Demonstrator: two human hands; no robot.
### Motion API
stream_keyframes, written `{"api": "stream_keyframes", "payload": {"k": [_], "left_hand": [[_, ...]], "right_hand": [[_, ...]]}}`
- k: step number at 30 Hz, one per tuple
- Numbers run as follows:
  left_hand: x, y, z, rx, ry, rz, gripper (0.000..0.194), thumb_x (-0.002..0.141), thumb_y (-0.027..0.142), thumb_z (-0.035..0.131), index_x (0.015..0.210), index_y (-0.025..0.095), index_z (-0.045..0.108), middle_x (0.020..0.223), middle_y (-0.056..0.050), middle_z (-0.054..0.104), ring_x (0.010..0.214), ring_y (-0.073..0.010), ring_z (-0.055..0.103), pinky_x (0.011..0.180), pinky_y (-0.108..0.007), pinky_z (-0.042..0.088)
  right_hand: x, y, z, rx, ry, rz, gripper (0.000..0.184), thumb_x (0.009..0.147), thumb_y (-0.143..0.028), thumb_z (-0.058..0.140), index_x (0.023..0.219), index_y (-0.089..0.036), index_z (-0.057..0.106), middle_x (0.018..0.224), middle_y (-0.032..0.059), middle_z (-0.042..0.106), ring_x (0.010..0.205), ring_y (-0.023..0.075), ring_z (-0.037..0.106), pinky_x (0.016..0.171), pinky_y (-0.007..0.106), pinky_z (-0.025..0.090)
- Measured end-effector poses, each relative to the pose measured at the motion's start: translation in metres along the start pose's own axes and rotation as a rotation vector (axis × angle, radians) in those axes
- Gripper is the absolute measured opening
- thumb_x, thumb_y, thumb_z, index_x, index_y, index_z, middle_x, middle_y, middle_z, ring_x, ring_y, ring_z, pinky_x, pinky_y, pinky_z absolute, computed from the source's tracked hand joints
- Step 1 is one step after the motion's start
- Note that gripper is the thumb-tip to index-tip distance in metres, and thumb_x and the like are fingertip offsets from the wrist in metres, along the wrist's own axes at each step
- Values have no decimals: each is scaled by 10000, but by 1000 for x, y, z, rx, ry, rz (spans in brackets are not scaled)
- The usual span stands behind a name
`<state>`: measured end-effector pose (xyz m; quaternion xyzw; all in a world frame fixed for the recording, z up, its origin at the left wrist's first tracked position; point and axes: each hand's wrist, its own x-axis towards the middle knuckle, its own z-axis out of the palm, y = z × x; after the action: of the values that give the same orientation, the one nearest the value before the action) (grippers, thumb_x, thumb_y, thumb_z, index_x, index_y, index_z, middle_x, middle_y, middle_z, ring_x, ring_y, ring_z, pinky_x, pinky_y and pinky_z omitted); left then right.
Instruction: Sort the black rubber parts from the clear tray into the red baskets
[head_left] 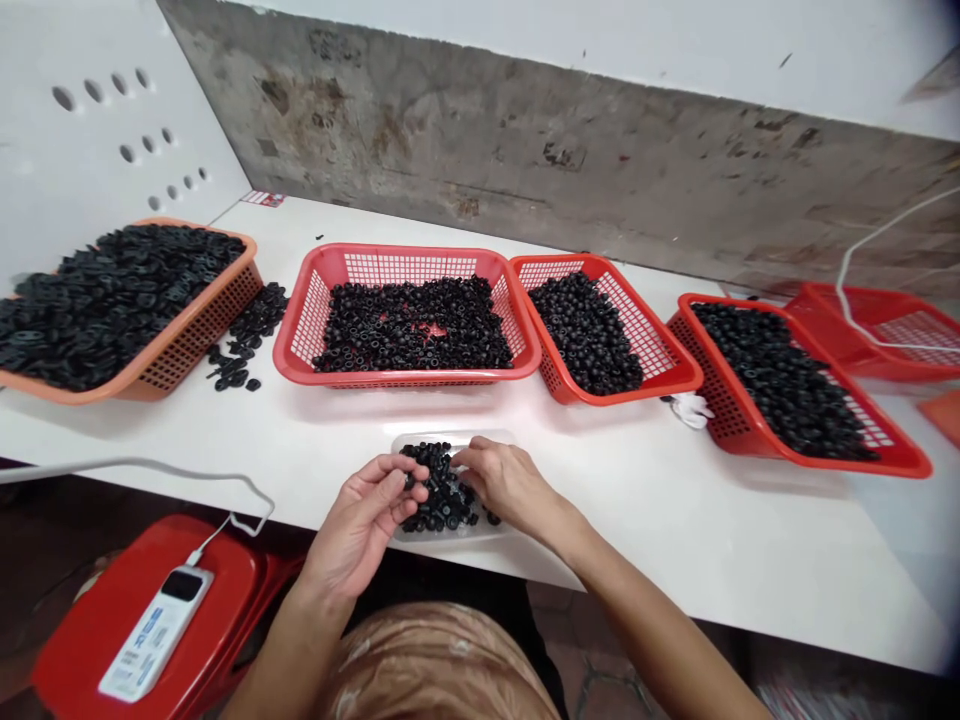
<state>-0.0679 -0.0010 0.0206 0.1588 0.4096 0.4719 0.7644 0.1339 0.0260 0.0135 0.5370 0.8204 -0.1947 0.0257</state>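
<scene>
1. The left hand (367, 515) pinches a black rubber ring (409, 480) at lower center; the open right hand (510, 485) touches the heap of rings (442, 505).
2. That heap remains in the clear tray (454, 437); the red baskets (412, 265) across the upper middle already hold many rings.

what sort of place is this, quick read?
Probably a small light-manufacturing or parts-sorting workshop. Red plastic mesh baskets heaped with black rubber grommets line a long white workbench, while a left hand and right hand work over a clear plastic tray.
</scene>
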Motion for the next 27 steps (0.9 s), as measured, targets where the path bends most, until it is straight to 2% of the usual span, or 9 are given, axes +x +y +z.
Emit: {"api": "stream_keyframes", "payload": {"k": [4,8,13,16,20,23,27], "left_hand": [[1,-4,-3,2,1,-20,316,630,275,918,878,140,775,885,-62,762,696,-101,695,653,-137,567],[1,-6,-2,12,-23,-53,351,630,263,919,933,145,787,883,-66,765,736,-115,702,689,-147,568],[0,-8,-3,8,-100,-6,253,697,258,878,905,154,778,844,-37,739,623,-62,623,620,-126,530],[0,-9,-4,14,-130,10,213,713,241,866,880,153,768,848,-33,726,625,-54,599,623,-122,516],[2,-11,-7,12,-144,26,193,729,239,855,870,155,755,860,-28,711,639,-53,586,638,-126,507],[2,-11,-8,10,-149,40,179,743,254,844,861,163,745,856,-21,700,646,-58,584,643,-134,502],[0,-11,-2,61,-157,45,153,775,271,817,841,161,734,846,-22,692,631,-61,574,617,-142,478]], "right_hand": [[3,-2,1,-43,-30,22,184,929,-122,519,941,-182,692,924,61,676,756,179,666,620,256,380],[2,2,4,-80,15,85,275,916,-36,429,1000,-152,663,971,100,667,768,211,662,614,275,382],[-4,8,2,-50,36,76,229,944,-78,441,979,-132,660,956,118,680,799,211,657,666,272,412],[-7,9,-3,7,46,34,213,957,-115,466,966,-152,676,929,89,701,843,189,664,725,252,432],[-6,10,-10,235,160,-18,199,927,-115,509,990,-160,692,944,65,721,862,175,662,780,252,454],[-5,10,-11,375,260,-33,190,885,-95,540,987,-139,695,897,60,717,721,155,633,703,258,465],[-12,6,-12,525,392,-169,186,909,-151,565,1037,-160,700,870,42,693,636,118,588,610,232,454]]}}
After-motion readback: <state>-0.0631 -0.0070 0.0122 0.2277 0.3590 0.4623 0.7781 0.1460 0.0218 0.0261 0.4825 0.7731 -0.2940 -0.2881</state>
